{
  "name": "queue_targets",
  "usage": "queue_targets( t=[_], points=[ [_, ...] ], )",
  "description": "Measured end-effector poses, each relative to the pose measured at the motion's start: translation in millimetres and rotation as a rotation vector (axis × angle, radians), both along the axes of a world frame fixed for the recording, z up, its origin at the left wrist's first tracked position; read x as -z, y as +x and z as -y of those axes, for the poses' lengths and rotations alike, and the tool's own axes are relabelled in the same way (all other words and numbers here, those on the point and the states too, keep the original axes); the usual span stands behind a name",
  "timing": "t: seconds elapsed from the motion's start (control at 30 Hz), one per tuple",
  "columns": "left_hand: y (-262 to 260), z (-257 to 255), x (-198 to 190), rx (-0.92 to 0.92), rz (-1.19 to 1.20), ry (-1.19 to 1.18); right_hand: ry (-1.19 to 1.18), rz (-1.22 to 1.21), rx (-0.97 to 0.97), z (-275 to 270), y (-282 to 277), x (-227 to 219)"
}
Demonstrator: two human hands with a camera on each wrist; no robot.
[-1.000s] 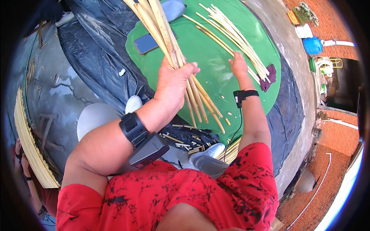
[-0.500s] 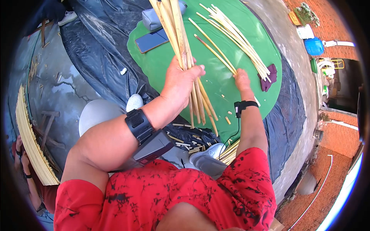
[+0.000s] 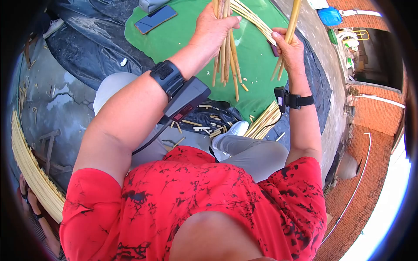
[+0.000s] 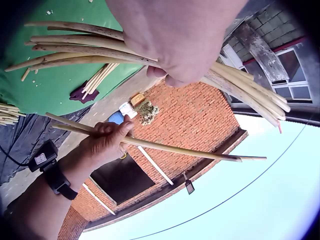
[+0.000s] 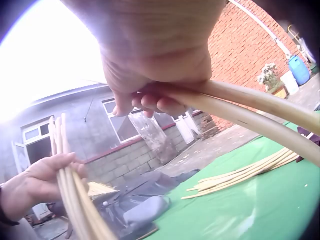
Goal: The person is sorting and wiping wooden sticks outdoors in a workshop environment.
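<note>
The left hand grips a bundle of several pale sticks, their lower ends fanned out over the green cloth. In the left wrist view the same bundle passes through that fist. Two sticks are held by the right hand, raised near the cloth's right edge; the right wrist view shows both sticks side by side in its fingers. Between the hands, a group of loose pale sticks lies on the cloth, beside a dark purple rag.
A phone and a grey-blue pouch lie on the cloth's left part. Short cut pieces and more long sticks lie near the feet. Another person's arms show beside a large pale bundle at far left.
The right hand has lifted two sticks off the cloth and raised them. The left hand, holding its bundle, has moved up in the head view, which has also shifted.
</note>
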State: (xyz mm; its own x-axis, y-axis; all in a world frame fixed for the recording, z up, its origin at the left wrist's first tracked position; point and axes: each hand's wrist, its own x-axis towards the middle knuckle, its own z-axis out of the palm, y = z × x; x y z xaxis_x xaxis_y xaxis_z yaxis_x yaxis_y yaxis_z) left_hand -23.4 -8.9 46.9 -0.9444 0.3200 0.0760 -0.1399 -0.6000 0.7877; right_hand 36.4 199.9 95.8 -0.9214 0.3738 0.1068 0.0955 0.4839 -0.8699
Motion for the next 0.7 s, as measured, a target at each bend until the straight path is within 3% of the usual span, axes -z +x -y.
queue_targets(
  t=[0.07, 0.1, 0.17, 0.2, 0.27, 0.4, 0.5, 0.57, 0.7],
  points=[
    [7.0, 0.7, -14.7, 0.070, -0.047, 0.049, 0.054, 0.086, -0.196, 40.2, 7.0, -7.7],
    [10.0, 0.7, -24.5, 0.138, -0.093, 0.091, 0.056, 0.083, -0.195, 55.7, 8.0, -2.1],
    [18.2, 0.1, -46.5, 0.103, -0.097, 0.181, -0.020, -0.063, -0.249, 77.3, 8.4, 8.8],
    [21.6, -0.2, -53.5, 0.067, -0.097, 0.271, -0.020, -0.065, -0.250, 78.4, 9.4, 7.2],
    [22.5, 2.8, -60.0, 0.101, -0.107, 0.252, 0.133, 0.082, -0.272, 78.0, 7.9, 3.0],
    [21.2, 1.0, -61.2, 0.115, -0.171, 0.226, 0.147, 0.170, -0.317, 79.3, 3.8, -7.3],
    [17.6, -4.5, -58.2, 0.101, -0.087, 0.180, 0.088, 0.174, -0.250, 91.3, 3.6, -6.4],
    [14.8, -6.8, -56.6, 0.073, -0.138, 0.128, -0.207, 0.044, -0.275, 95.1, 5.7, -0.9],
    [26.3, -5.1, -68.4, 0.075, -0.242, 0.165, -0.245, -0.087, -0.258, 97.2, 9.7, 1.4]
  ],
)
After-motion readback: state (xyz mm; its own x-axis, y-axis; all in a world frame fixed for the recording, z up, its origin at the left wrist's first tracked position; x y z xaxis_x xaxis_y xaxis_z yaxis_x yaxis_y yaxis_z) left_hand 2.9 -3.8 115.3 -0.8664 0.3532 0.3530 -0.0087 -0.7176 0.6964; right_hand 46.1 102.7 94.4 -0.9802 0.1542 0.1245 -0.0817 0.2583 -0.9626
